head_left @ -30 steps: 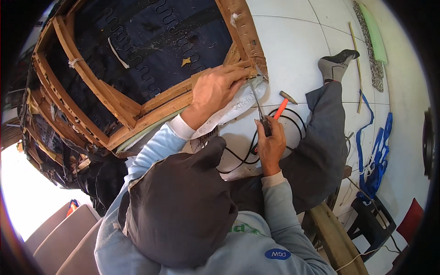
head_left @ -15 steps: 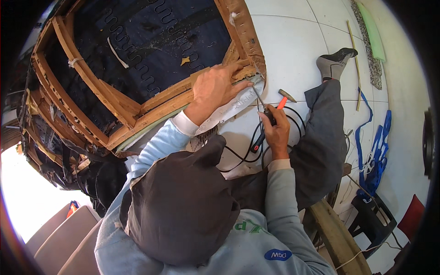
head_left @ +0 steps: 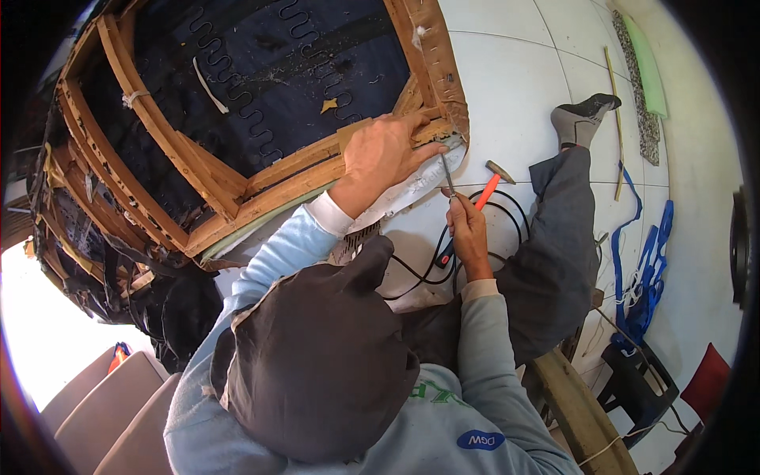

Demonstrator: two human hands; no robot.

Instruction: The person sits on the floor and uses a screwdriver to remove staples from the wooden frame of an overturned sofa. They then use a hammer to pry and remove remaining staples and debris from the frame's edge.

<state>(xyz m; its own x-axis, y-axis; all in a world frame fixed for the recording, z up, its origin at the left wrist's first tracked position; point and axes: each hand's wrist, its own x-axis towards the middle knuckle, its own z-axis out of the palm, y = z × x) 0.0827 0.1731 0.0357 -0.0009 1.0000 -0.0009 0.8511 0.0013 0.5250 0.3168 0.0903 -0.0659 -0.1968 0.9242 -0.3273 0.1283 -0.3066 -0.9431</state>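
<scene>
My left hand [head_left: 372, 154] lies with fingers apart on the corner rail of an upturned wooden seat frame [head_left: 214, 229], its thumb near the tip of a long metal tool. My right hand [head_left: 467, 229] is closed round the handle of that tool, a screwdriver-like tool [head_left: 448, 174], whose shaft points up to the frame's edge. A strip of white backing material [head_left: 416, 178] hangs below the rail, beside brown upholstery [head_left: 443, 79]. A hammer with an orange handle [head_left: 489, 187] lies just to the right, on a black hose or cable [head_left: 522, 222].
My outstretched leg [head_left: 554, 229] lies on the white tiled floor [head_left: 507, 79]. To the right are foam strips [head_left: 645, 67], a thin stick [head_left: 613, 119], blue straps [head_left: 657, 253] and a black plastic object [head_left: 633, 388]. Tan cushions [head_left: 95, 396] stand at the lower left.
My right hand has moved up and right with the tool, then shifted slightly back, its grip changed. My left hand stays at the corner, its thumb now lying out toward the tool's tip.
</scene>
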